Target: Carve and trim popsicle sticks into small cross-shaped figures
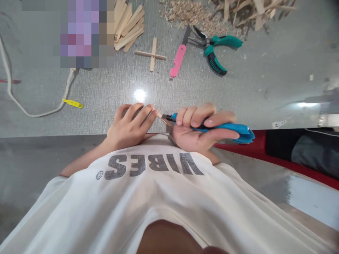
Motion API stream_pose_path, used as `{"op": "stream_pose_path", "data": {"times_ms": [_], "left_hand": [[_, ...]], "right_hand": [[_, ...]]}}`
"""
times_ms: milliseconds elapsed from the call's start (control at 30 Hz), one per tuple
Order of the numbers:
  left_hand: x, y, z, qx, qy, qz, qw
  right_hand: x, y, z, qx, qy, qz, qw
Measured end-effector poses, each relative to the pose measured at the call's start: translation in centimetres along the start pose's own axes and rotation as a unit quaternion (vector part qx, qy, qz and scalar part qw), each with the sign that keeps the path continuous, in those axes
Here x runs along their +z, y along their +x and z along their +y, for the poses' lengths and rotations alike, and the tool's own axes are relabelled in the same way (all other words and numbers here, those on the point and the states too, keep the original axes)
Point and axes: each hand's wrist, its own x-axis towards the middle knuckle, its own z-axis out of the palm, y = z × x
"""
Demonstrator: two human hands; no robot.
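At the table's front edge, my left hand (132, 121) bends its fingers over a small wooden craft stick (160, 115), whose end shows at the index fingertip; the thumb is hidden. My right hand (201, 125) wraps round blue-handled pliers (238, 131). Their dark metal jaws meet the stick just right of my left fingertips. Another pale sliver of wood shows under the jaws. Farther back lie two crossed craft sticks (153, 55), a pink-handled folding blade (178, 60) and green-and-black long-nose pliers (212, 46).
A pile of craft sticks (129, 26) lies at the back, near a blurred-out patch. Wood shavings (182, 14) and stick scraps (251, 12) spread at the back right. A white cable (39, 115) with a yellow tag (73, 103) curves across the left of the table.
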Motion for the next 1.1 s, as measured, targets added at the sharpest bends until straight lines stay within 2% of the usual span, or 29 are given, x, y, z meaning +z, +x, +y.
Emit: {"op": "stream_pose_path", "data": {"times_ms": [67,167,300,400,633,767,867,1100], "left_hand": [[-0.1,0.0,0.1,0.009,0.015,0.013,1.0],[0.0,0.0,0.1,0.027,0.03,0.041,0.998],[0.4,0.0,0.1,0.032,0.055,0.077,0.995],[0.6,-0.1,0.1,0.036,0.068,0.086,0.993],[1.0,-0.4,-0.1,0.005,0.006,0.047,0.999],[1.0,-0.3,-0.3,0.021,0.023,0.071,0.997],[1.0,-0.3,-0.5,0.038,0.046,0.093,0.994],[1.0,-0.1,-0.7,0.049,0.056,0.091,0.993]], "right_hand": [[-0.4,-0.1,-0.5,-0.042,0.15,-0.012,0.988],[-0.5,0.7,-1.2,-0.1,0.349,0.008,0.932],[0.0,2.5,-1.5,-0.163,0.436,0.052,0.883],[0.3,3.2,-1.7,-0.17,0.457,0.064,0.871],[0.6,3.0,-1.8,-0.169,0.456,0.056,0.872],[0.9,3.0,-1.7,-0.186,0.468,0.045,0.862],[1.0,2.9,-1.8,-0.174,0.473,0.052,0.862],[1.6,2.9,-2.1,-0.17,0.46,0.08,0.868]]}}
